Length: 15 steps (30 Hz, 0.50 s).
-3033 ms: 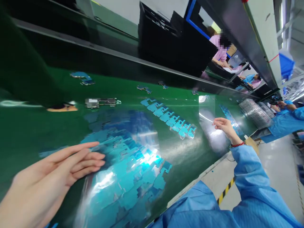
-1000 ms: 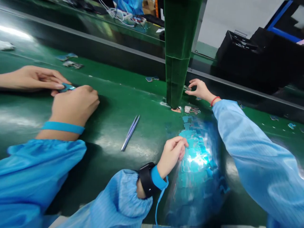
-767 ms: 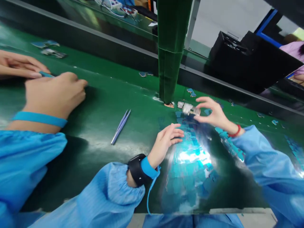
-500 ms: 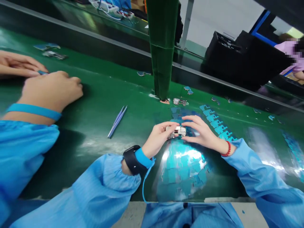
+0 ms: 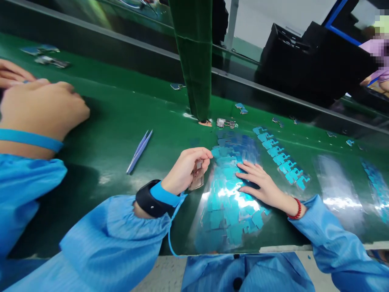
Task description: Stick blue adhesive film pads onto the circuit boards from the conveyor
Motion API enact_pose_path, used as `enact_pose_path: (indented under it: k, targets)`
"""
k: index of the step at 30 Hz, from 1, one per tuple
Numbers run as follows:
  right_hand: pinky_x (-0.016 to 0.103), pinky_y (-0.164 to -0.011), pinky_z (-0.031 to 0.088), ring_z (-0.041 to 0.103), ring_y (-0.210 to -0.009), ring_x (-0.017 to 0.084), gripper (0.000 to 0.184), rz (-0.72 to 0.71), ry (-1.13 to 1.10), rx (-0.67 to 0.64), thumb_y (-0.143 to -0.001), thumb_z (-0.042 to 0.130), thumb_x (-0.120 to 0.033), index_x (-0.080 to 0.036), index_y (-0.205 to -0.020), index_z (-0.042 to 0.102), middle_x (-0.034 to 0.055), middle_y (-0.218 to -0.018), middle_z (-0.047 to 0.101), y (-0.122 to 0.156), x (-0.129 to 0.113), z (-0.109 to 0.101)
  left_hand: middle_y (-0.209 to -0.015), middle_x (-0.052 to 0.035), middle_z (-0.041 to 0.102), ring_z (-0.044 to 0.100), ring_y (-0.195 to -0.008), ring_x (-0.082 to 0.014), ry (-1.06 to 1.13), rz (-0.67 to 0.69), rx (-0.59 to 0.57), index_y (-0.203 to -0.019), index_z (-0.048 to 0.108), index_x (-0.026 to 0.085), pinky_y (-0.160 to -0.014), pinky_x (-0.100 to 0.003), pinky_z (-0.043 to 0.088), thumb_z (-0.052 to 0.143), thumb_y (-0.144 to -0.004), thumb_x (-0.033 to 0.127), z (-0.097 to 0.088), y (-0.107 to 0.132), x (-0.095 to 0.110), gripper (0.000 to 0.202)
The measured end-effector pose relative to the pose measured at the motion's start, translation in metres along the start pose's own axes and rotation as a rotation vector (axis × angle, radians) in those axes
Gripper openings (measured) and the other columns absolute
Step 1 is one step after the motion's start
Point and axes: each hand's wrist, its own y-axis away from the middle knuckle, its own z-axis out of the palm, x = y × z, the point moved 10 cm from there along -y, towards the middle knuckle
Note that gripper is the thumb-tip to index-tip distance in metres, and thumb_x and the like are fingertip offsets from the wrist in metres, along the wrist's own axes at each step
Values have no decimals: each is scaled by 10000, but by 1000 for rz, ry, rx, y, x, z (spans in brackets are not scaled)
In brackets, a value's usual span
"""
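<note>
My left hand (image 5: 187,169) is closed around a small metal circuit board (image 5: 197,175), held upright just above the green belt (image 5: 115,134). My right hand (image 5: 259,186) lies flat with its fingers spread on a clear sheet of blue stickers (image 5: 229,194) right in front of me. Another small circuit board (image 5: 225,123) lies on the belt beyond the sheet, beside a dark green post (image 5: 194,56).
A co-worker's two hands (image 5: 39,109) work close together at the left. Blue tweezers (image 5: 139,151) lie between us. A second strip of blue stickers (image 5: 281,158) and more clear sheets (image 5: 334,190) lie to the right. Black trays (image 5: 306,61) stand behind the belt.
My right hand fetched a circuit board from beside the post and passed it to my left hand. The right hand then dropped flat onto the sticker sheet.
</note>
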Motion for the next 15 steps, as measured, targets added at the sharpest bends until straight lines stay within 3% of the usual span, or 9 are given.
enact_pose_path:
  k: [3,6,11,15]
  targets:
    - [608,-1130,246,354,-1404,279,520,-8,8,-28,-856,621,-469,-320,-1342,514,65,-1476,446,-1,-3,1,-305,55,398,303,-305,-53,-86,-52,-88,-580,650,135,-344,-178,190,603,-591,206,13,5,-8,86]
    - [627,-1127,230,333,-1412,300,669,-27,19,-55,-785,678,-527,-293,-1378,474,84,-1498,408,1,-7,2,-303,55,417,337,-319,-61,-148,-68,-123,-619,670,138,-378,-186,249,611,-619,242,19,7,-12,119]
    - [576,-1115,293,470,-1332,263,309,2,-32,63,-903,590,-356,-278,-1200,630,77,-1380,560,1,-5,-7,-308,70,429,318,-316,-60,-253,-97,-203,-655,670,148,-391,-199,227,586,-669,283,27,12,-15,160]
    - [515,-1091,363,614,-1177,239,234,38,-184,164,-901,603,-318,-251,-1113,675,74,-1222,681,-4,-4,-23,-322,49,467,331,-324,-60,-353,-104,-314,-589,660,135,-393,-205,230,599,-737,370,36,20,-15,285]
